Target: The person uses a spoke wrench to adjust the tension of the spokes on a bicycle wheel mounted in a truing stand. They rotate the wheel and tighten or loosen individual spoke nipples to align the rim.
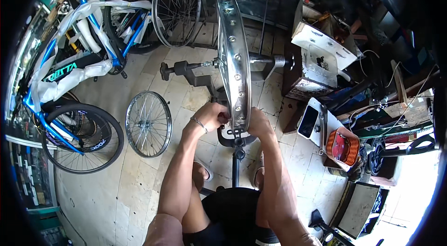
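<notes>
A silver wheel rim [237, 77] with spokes stands upright in a dark metal truing stand [200, 78], mounted at its axle. My left hand [214, 116] is at the lower left side of the rim, fingers bent together by the spokes. What it pinches, if anything, is too small to make out. My right hand [260, 122] is against the lower right side of the rim, its fingers mostly hidden behind the rim. Just below both hands is the stand's curved bracket [226, 141], on a black post between my legs.
A blue bicycle frame [93, 20] in white wrapping stands at left. A small spoked wheel [149, 124] is on the tiles; a larger rim [156, 11] leans behind. At right are a white drawer box [321, 41], a phone [308, 121], a wrench [323, 127] and an orange basket [333, 146].
</notes>
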Available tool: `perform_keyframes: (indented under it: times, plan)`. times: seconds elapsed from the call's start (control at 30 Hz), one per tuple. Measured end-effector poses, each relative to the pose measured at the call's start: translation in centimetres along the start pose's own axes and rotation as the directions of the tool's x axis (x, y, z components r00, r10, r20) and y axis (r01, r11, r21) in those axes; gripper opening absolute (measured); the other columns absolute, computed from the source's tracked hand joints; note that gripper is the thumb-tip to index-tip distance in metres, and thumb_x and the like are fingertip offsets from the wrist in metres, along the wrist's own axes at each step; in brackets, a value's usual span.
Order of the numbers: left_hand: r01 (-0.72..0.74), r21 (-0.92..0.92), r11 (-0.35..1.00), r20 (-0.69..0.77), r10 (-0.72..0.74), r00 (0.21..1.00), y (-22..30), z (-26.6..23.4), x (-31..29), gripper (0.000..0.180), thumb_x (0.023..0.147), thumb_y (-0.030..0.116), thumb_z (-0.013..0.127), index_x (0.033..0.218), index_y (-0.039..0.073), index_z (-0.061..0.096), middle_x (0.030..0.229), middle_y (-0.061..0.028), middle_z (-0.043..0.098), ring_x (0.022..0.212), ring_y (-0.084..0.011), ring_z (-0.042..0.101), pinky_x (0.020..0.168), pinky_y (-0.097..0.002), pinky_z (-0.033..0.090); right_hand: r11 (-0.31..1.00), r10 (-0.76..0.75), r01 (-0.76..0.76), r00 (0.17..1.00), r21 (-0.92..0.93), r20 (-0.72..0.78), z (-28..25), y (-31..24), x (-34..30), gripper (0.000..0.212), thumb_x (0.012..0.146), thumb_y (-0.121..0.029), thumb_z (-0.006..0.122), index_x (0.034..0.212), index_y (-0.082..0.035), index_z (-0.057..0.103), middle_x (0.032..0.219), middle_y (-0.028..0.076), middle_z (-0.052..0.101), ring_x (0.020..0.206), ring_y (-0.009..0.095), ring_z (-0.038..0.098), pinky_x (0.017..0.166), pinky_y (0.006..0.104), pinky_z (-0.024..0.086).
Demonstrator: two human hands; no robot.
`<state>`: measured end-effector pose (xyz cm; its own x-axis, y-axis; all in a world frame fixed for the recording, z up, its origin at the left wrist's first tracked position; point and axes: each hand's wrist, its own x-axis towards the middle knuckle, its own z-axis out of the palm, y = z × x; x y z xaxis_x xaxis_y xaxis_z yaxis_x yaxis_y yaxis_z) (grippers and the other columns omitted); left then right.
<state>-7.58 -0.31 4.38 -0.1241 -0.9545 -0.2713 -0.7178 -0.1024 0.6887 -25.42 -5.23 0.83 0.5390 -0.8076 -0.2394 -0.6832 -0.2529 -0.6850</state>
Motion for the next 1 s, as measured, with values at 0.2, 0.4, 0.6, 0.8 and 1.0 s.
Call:
perform_keyframes:
  times: [0.2,0.4,0.6,0.8,1.0]
  plan:
    - [-0.027,-0.57,0.821,0.059,0.074,0.995,-5.4,2.0,2.9,0.015,0.082,0.008,0.058,0.096,0.005,0.063,0.083,-0.0011,0.063,0.071,-0.009,0.056,0.062,-0.0255,0.047,0.985,0.127,-0.123,0.991,0.119,-0.027,0.2,-1.1,0.0,0.02,0.069,-0.022,0.064,0.082,-0.007,0.068,0.078,0.019,0.064,0.078,0.032,0.064,0.073,0.0379,0.049]
    - [0.099,-0.702,0.706,0.157,0.018,0.987,-4.9,2.7,4.0,0.023,0.076,-0.014,0.05,0.092,-0.004,0.064,0.085,-0.0106,0.067,0.082,-0.0185,0.065,0.079,-0.0282,0.054,0.977,0.184,-0.183,0.983,0.108,0.0,-0.8,-1.1,-0.3,0.022,0.069,-0.022,0.064,0.083,-0.006,0.068,0.077,0.02,0.064,0.077,0.033,0.064,0.073,0.039,0.049]
    - [-0.144,0.22,0.965,-0.091,0.167,0.982,-1.8,3.6,1.3,0.012,0.077,0.01,0.061,0.088,0.007,0.063,0.083,-0.0182,0.064,0.074,-0.031,0.063,0.063,-0.0381,0.048,0.984,0.135,-0.126,0.988,0.125,-0.068,-0.8,-0.4,-0.4,0.022,0.07,-0.021,0.069,0.083,-0.003,0.069,0.074,0.019,0.065,0.074,0.03,0.066,0.069,0.038,0.051]
    - [0.068,0.197,0.978,-0.159,-0.037,0.987,1.1,1.6,-0.6,0.009,0.073,0.008,0.059,0.08,0.004,0.063,0.075,-0.0167,0.064,0.073,-0.0329,0.063,0.066,-0.0412,0.049,0.99,-0.012,0.021,0.998,0.142,-0.063,0.6,-0.4,0.3,0.019,0.071,-0.015,0.065,0.084,-0.003,0.068,0.077,0.02,0.064,0.075,0.032,0.065,0.068,0.0373,0.051]
    - [-0.097,-0.16,0.982,-0.03,0.093,0.995,-2.5,1.0,0.9,0.014,0.072,-0.003,0.063,0.085,0.002,0.063,0.077,-0.0096,0.066,0.07,-0.0167,0.064,0.063,-0.031,0.049,0.983,-0.153,0.153,0.988,0.1,-0.002,-0.7,-0.9,-0.1,0.025,0.07,-0.028,0.069,0.083,-0.006,0.068,0.076,0.019,0.064,0.075,0.031,0.065,0.064,0.0381,0.05]
